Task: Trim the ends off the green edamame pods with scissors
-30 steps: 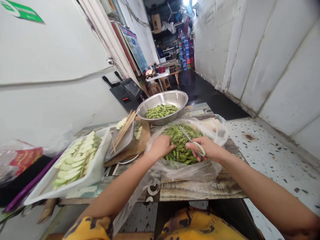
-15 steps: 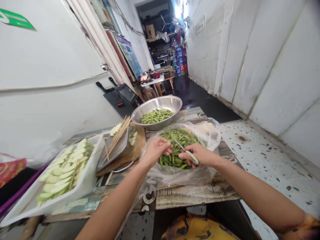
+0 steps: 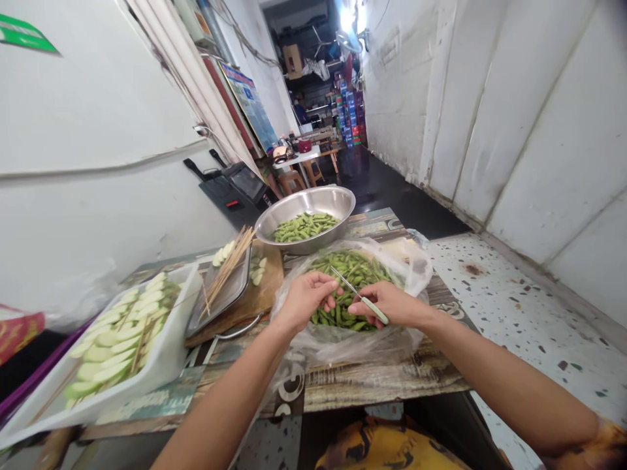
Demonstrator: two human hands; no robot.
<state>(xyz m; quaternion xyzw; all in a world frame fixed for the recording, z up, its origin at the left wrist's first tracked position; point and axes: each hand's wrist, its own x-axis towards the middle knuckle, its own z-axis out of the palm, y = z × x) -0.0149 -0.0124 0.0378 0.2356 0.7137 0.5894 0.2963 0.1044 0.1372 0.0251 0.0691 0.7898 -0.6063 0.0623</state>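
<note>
My left hand (image 3: 304, 297) is closed, pinching a green bean pod over the pile of green pods (image 3: 350, 269). The pods lie in a clear plastic bag (image 3: 362, 343) on the table. My right hand (image 3: 392, 305) grips scissors (image 3: 362, 301) with pale green handles; the blades point up-left toward the left hand's fingertips. A steel bowl (image 3: 306, 202) with trimmed pods stands just beyond the bag.
A white tray (image 3: 166, 356) of sliced pale green vegetable sits at the left. A metal tray with wooden skewers (image 3: 226, 267) rests on a wooden board (image 3: 259, 297). A wall runs along the left; a corridor with stools and crates opens ahead.
My left hand lifted from the pile with a pod pinched in its fingers. The scissors in my right hand swung toward that hand. The view shifted slightly.
</note>
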